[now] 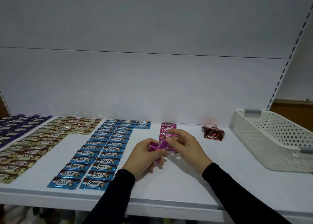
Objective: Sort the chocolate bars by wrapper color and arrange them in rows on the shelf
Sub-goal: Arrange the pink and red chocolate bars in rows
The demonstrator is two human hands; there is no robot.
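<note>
Apparently to feed the pink row point(168, 128) at the shelf's point(186, 181) back edge, the left hand point(145, 157) grips a bunch of pink bars point(156, 146) while the right hand point(183, 143) pinches one from it.

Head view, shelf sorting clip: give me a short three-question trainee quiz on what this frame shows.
1. True or false: the white basket stands at the right end of the shelf.
2. Which wrapper color does the left hand hold? A) blue B) pink C) gold
3. Fill in: the small pile lying between the pink row and the basket is ____.

Key
1. True.
2. B: the left hand grips pink bars, and the right hand pinches one of them.
3. Red; the red bars are stacked, not yet spread in a row.
</note>
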